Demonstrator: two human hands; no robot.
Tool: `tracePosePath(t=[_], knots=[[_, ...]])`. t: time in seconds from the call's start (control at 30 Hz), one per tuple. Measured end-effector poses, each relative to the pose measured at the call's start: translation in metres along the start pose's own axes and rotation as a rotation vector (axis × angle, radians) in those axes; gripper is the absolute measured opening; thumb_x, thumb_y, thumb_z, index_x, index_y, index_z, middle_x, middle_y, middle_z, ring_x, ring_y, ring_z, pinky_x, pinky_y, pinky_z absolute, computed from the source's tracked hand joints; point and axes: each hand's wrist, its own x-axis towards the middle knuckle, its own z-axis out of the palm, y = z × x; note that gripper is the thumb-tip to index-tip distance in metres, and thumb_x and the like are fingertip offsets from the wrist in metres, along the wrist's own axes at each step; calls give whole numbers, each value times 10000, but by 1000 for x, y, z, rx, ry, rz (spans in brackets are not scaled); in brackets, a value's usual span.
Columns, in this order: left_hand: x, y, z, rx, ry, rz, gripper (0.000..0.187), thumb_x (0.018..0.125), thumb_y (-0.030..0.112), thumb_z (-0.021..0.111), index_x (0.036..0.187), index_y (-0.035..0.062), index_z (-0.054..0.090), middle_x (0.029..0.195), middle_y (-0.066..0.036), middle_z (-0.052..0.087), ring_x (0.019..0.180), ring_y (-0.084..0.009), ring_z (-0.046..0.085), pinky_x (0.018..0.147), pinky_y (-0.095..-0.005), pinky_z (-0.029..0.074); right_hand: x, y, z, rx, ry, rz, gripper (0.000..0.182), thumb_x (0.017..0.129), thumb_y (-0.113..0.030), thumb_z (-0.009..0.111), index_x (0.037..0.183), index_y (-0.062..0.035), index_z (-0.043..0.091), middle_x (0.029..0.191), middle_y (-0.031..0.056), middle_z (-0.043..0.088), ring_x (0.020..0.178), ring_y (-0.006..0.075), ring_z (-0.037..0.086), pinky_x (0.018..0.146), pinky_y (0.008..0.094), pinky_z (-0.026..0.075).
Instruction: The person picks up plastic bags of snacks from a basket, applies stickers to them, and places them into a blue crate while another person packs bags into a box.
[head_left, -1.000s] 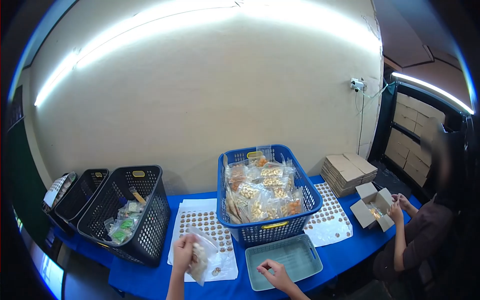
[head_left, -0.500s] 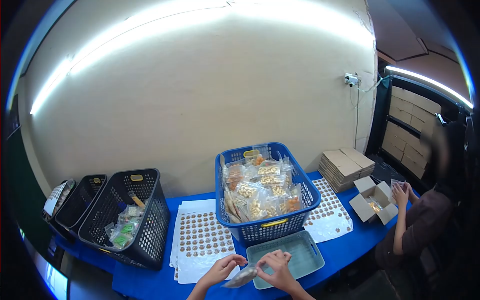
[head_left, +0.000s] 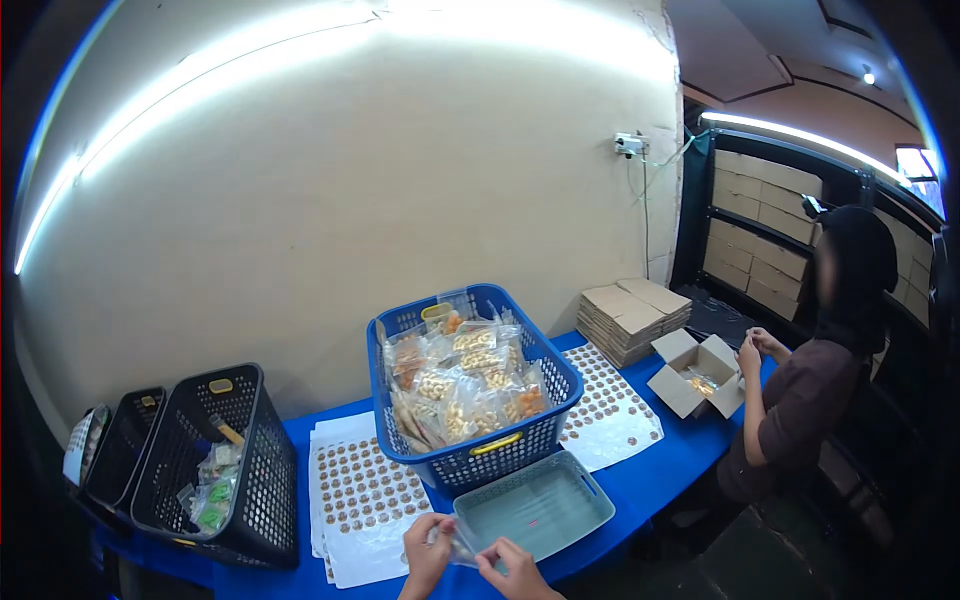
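A small clear plastic packet (head_left: 462,549) is stretched between my two hands, low in the view by the near left corner of the grey-green tray (head_left: 540,505). My left hand (head_left: 427,553) pinches its left side, fingers curled. On the other side, my right hand (head_left: 510,568) grips it between thumb and fingers. What the packet contains is hard to make out here. Just beyond the tray stands a blue basket (head_left: 478,463) heaped with clear packets of nuts and orange-coloured pieces (head_left: 470,385).
Sheets of round stickers (head_left: 368,490) lie left of the blue basket, with another sheet (head_left: 610,405) on its right. Dark baskets (head_left: 270,480) stand at the left. Folded cartons (head_left: 635,320) and an open box (head_left: 690,385) are near a co-worker (head_left: 800,400) at the right.
The view has turned right. My left hand has closed on the packet, which only my right hand held before. The co-worker's hands have shifted beside the open box.
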Motion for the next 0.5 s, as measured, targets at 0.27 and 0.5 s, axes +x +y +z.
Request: tracePosePath(t=[0.27,0.5], knots=[[27,-18,-56,-355,384,-128,231,908,221,385,737,77,437,613,36,356,573,-42,334,548,-204,312,-11,85,-2,442,-9,312,161,812,-187,562,767,-33,561,711,21,542,571,113,500,543,220,405],[-4,-15,-8,-1274,160,-530,191,899,232,391,814,84,478,550,17,327,510,-92,337,550,-236,345,-9,60,26,1107,-372,660,324,820,-252,559,1059,-43,493,850,37,553,701,117,536,623,223,439]])
